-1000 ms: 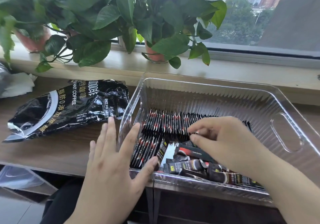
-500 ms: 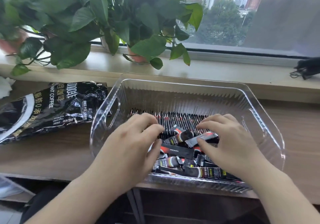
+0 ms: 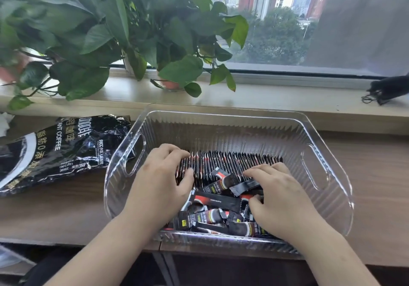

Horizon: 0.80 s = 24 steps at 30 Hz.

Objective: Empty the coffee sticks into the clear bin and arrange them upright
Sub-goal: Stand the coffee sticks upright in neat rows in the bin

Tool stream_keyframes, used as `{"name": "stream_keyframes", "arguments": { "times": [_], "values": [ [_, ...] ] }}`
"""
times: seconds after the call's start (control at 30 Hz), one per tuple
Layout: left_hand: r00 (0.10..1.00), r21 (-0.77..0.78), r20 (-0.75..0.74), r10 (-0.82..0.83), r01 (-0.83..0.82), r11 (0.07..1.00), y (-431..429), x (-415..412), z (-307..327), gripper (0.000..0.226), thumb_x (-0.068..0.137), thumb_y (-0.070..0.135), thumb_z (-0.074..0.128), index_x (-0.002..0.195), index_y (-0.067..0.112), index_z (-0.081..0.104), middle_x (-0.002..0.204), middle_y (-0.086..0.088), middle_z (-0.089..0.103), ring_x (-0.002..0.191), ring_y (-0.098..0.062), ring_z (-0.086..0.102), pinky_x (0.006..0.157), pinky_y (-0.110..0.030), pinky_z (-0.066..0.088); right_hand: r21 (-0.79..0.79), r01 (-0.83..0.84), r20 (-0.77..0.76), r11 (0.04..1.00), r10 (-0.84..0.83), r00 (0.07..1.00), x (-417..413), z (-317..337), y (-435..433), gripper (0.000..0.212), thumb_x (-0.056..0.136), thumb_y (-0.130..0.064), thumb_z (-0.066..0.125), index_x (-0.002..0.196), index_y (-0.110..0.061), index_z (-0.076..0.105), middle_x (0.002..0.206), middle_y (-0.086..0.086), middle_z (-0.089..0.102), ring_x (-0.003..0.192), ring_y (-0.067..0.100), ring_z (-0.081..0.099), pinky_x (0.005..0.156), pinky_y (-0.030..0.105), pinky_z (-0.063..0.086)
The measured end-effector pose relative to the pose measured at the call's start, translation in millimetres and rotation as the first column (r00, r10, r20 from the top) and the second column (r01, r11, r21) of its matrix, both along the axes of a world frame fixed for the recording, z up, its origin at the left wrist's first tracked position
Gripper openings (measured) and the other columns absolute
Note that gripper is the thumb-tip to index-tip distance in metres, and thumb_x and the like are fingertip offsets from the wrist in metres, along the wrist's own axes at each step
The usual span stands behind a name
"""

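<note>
A clear ribbed bin [image 3: 223,119] stands on the wooden desk. Inside it, a row of black coffee sticks [image 3: 234,160] stands upright across the middle. Several loose sticks [image 3: 215,200] lie flat in a heap near the front wall. Both of my hands are inside the bin. My left hand [image 3: 159,184] grips the left end of the upright row between thumb and fingers. My right hand [image 3: 281,197] rests fingers-down on the right end of the row and on the loose heap. The flattened black coffee bag [image 3: 57,148] lies left of the bin.
Potted green plants [image 3: 124,31] stand on the windowsill behind the bin, leaves hanging toward the desk. A dark tangled object [image 3: 389,89] lies on the sill at far right. White paper [image 3: 3,123] shows at the left edge. The desk's front edge runs just below the bin.
My left hand moved from the bin's outside left corner into the bin and closed on the left end of the row. The view shifted right.
</note>
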<state>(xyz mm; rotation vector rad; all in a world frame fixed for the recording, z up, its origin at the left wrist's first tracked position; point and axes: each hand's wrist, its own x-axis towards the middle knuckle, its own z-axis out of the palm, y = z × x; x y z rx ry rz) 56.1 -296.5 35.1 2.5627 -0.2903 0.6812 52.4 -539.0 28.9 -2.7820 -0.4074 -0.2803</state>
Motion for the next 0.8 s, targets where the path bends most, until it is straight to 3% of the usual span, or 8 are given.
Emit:
{"name": "stream_keyframes", "arguments": {
  "times": [0.23, 0.47, 0.6, 0.7, 0.8],
  "values": [
    [0.998, -0.070, 0.028, 0.050, -0.048, 0.996, -1, -3, 3, 0.027, 0.086, 0.015, 0.070, 0.113, 0.011, 0.069, 0.108, 0.003, 0.060, 0.101, -0.016, 0.056, 0.087, -0.024, 0.040, 0.006, 0.004, 0.021, 1.000, -0.004, 1.000, -2, -3, -1, 0.041, 0.073, -0.022, 0.058, 0.111, -0.024, 0.073, 0.094, -0.013, 0.062, 0.093, 0.013, 0.043, 0.083, 0.024, 0.044],
    [0.999, -0.117, -0.003, 0.054, -0.054, 0.992, -4, -5, 8, 0.028, 0.087, 0.011, 0.066, 0.114, 0.012, 0.069, 0.109, 0.006, 0.059, 0.099, -0.011, 0.054, 0.087, -0.021, 0.037, 0.030, -0.007, 0.022, 1.000, 0.006, 1.000, -5, 6, 4, 0.022, 0.083, -0.025, 0.063, 0.101, -0.032, 0.074, 0.091, -0.019, 0.061, 0.096, 0.009, 0.044, 0.082, 0.023, 0.042],
    [0.998, -0.150, -0.011, 0.058, -0.059, 0.987, -4, -5, 10, 0.036, 0.084, 0.002, 0.060, 0.117, 0.014, 0.068, 0.111, 0.008, 0.057, 0.081, -0.012, 0.048, 0.082, -0.023, 0.038, 0.039, 0.010, -0.001, 0.999, -0.009, 1.000, -5, 6, 5, 0.023, 0.082, -0.023, 0.060, 0.097, -0.032, 0.075, 0.090, -0.017, 0.063, 0.095, 0.009, 0.044, 0.081, 0.023, 0.042],
    [0.998, -0.164, -0.008, 0.057, -0.058, 0.985, -3, -5, 10, 0.041, 0.082, -0.001, 0.057, 0.118, 0.014, 0.067, 0.112, 0.008, 0.056, 0.090, -0.013, 0.051, 0.085, -0.025, 0.040, 0.051, 0.020, 0.000, 0.998, -0.020, 1.000, -4, 5, 5, 0.021, 0.081, -0.021, 0.059, 0.093, -0.031, 0.074, 0.089, -0.017, 0.063, 0.094, 0.008, 0.043, 0.078, 0.022, 0.038],
    [0.998, -0.170, -0.003, 0.056, -0.056, 0.984, -3, -5, 9, 0.041, 0.082, -0.002, 0.057, 0.118, 0.015, 0.068, 0.111, 0.010, 0.056, 0.085, -0.013, 0.051, 0.084, -0.027, 0.042, 0.043, 0.031, -0.006, 0.999, -0.031, 1.000, -4, 6, 5, 0.017, 0.082, -0.021, 0.059, 0.090, -0.030, 0.072, 0.087, -0.016, 0.062, 0.093, 0.008, 0.042, 0.075, 0.022, 0.035]
  ]
}}
